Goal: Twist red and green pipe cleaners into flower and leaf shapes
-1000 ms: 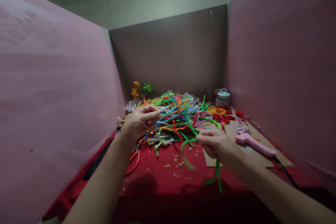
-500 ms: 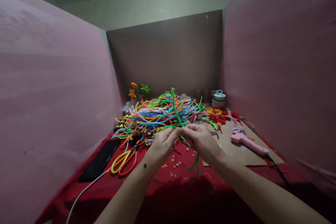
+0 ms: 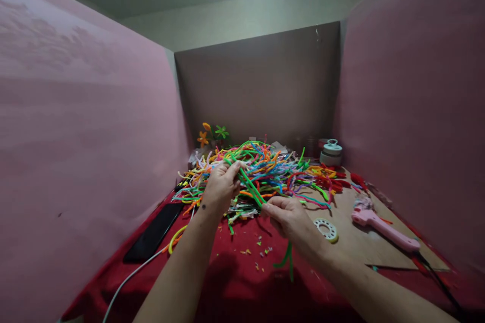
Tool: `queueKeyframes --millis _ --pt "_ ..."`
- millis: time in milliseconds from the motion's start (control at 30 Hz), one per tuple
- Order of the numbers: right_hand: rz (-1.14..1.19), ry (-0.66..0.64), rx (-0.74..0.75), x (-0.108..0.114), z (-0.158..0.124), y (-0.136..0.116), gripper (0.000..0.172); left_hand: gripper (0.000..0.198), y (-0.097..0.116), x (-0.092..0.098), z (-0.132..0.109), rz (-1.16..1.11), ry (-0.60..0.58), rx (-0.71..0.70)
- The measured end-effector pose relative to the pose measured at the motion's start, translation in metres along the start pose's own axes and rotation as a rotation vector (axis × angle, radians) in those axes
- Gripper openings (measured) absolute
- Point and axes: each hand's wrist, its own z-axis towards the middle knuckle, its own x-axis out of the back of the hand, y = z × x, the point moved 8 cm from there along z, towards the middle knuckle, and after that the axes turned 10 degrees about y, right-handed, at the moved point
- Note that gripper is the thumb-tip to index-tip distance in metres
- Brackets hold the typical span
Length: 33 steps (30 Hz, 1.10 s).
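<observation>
Now, the left hand (image 3: pixel 223 181) and the right hand (image 3: pixel 288 217) both pinch the green strands (image 3: pixel 250 182), which stretch between them, in front of the colourful pile (image 3: pixel 276 166). It is better to hold these parallel, with equal and gentle tension, so that none becomes bent.

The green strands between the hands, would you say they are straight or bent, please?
Straight there: the green strands run side by side from left hand to right hand, without a visible bend.
</observation>
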Motion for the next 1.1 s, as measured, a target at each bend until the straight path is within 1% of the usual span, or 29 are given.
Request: queueKeyframes --millis 133,200,367,500,567,667,767,833,900,933,1000,1100 --pt "-0.013 -0.018 -0.01 -0.008 0.007 -0.001 0.025 0.018 0.002 0.0 0.01 -0.157 -0.063 0.022" --pt "-0.012 -0.03 -0.006 -0.011 0.011 -0.003 0.025 0.018 0.001 0.001 0.015 -0.196 -0.08 0.029" --pt "-0.005 -0.019 0.026 -0.015 0.02 -0.003 0.025 0.017 -0.009 0.009 0.032 -0.205 -0.023 0.004" --pt "0.025 0.002 0.023 -0.012 0.028 0.006 0.024 0.016 -0.022 0.011 0.042 -0.217 0.044 -0.004" --pt "0.073 -0.013 -0.002 -0.012 0.033 0.013 0.024 0.017 -0.029 0.011 0.046 -0.227 0.066 0.002" --pt "0.209 -0.056 -0.074 -0.012 0.04 0.024 0.023 0.018 -0.036 0.013 0.05 -0.255 0.083 0.014" --pt "0.345 -0.093 -0.174 -0.011 0.044 0.033 0.017 0.017 -0.038 0.019 0.054 -0.299 0.103 0.004" --pt "0.374 -0.096 -0.201 -0.01 0.047 0.036 0.014 0.018 -0.038 0.024 0.055 -0.336 0.114 -0.012" --pt "0.378 -0.089 -0.202 -0.007 0.049 0.037 0.013 0.023 -0.04 0.024 0.054 -0.371 0.066 0.01" --pt "0.382 -0.084 -0.2 -0.006 0.05 0.036 0.013 0.027 -0.044 0.02 0.052 -0.376 0.007 0.049" --pt "0.403 -0.077 -0.196 -0.005 0.051 0.032 0.012 0.034 -0.055 0.008 0.043 -0.337 -0.164 0.177" --pt "0.432 -0.076 -0.191 -0.003 0.053 0.025 0.01 0.031 -0.074 -0.015 0.019 -0.224 -0.444 0.353"
